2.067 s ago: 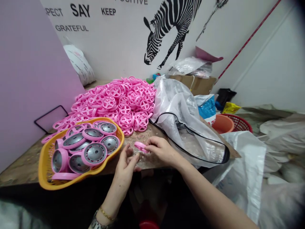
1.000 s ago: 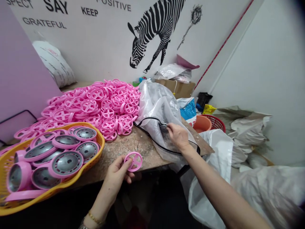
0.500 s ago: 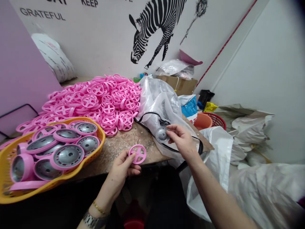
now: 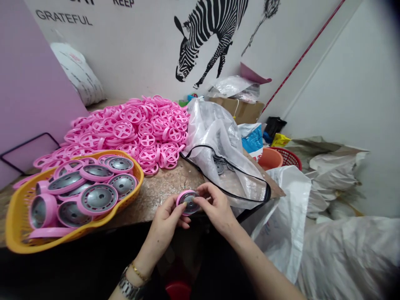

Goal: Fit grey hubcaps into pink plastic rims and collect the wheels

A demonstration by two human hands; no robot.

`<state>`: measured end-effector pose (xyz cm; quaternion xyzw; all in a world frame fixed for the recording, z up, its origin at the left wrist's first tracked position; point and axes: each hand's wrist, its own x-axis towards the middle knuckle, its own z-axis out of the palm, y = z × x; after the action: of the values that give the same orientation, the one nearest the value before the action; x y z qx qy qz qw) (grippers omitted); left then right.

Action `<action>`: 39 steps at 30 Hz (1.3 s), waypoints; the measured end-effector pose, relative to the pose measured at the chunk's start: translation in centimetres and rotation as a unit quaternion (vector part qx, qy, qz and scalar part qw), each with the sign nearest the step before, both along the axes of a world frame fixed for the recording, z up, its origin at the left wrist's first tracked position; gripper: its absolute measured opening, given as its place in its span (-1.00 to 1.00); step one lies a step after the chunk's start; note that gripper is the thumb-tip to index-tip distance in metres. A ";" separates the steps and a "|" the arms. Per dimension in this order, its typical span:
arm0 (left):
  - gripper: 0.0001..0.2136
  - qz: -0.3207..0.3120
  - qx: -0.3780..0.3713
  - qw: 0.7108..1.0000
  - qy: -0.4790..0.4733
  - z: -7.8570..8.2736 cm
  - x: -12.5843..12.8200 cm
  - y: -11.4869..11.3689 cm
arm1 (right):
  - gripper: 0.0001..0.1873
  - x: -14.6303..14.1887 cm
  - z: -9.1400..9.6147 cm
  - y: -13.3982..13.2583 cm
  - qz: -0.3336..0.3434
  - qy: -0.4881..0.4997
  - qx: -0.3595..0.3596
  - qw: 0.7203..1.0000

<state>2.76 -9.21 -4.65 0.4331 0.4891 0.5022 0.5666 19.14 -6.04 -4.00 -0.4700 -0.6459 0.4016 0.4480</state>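
Note:
Just past the table's front edge, my left hand (image 4: pixel 170 214) is closed around a pink toy wheel rim (image 4: pixel 179 196). My right hand (image 4: pixel 215 206) pinches a silver-grey hubcap disc (image 4: pixel 188 201), which lies over the face of the pink rim. Both thumbs rest on the disc; whether it is fully seated I cannot tell. Left of my hands stands a yellow basket (image 4: pixel 137 187) holding several pink wheels with grey discs in them (image 4: pixel 97 198). To the right, more grey discs (image 4: pixel 219 166) lie in a clear plastic bag (image 4: pixel 206 125) with a black-edged opening.
A large heap of pink wheel rims (image 4: pixel 123 129) covers the back of the brown table (image 4: pixel 162 181). Behind the bag is a cardboard box (image 4: pixel 246 110). Orange and red baskets (image 4: pixel 286 157) and white sacks (image 4: pixel 353 246) stand at the right.
My right hand has carried the grey disc from the plastic bag's opening leftward onto the pink rim in my left hand. The view has shifted slightly left.

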 end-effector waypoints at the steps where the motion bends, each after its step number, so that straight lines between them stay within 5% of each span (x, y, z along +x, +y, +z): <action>1: -0.68 -0.001 0.001 1.000 -0.003 -0.1 0.0 -0.1 | -0.78 0.1 0.0 -0.1 0.014 0.008 -0.011 1.000; 6: -0.69 -0.038 0.009 0.999 -0.004 -0.4 0.2 -0.4 | -0.77 0.4 -0.1 -0.5 0.097 0.066 -0.076 0.990; 11: -0.72 -0.060 0.049 0.996 0.049 -0.1 0.4 -0.8 | -0.86 0.2 -0.6 -0.8 0.075 0.105 -0.084 0.988; 18: -0.79 0.008 0.150 0.970 0.190 0.6 0.7 -1.1 | -0.90 -0.6 -0.4 -1.7 0.040 0.117 -0.061 0.990; 29: -0.65 -0.073 0.060 0.979 0.182 1.0 0.2 -1.3 | -0.75 -0.6 -0.7 -0.9 0.086 0.161 -0.126 0.975; 35: -0.63 -0.049 0.097 0.976 0.187 1.1 -0.2 -2.3 | -0.72 -0.9 0.2 -1.5 0.068 0.140 -0.062 0.986; 39: -0.58 0.000 0.114 0.969 0.218 2.6 -0.7 -2.7 | -0.71 -1.6 0.9 -1.1 0.102 0.153 -0.081 0.980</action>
<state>2.05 -11.88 -2.04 0.5939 0.5404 0.4477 0.3935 17.56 -7.16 -3.14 -0.3693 -0.5800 0.5633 0.4582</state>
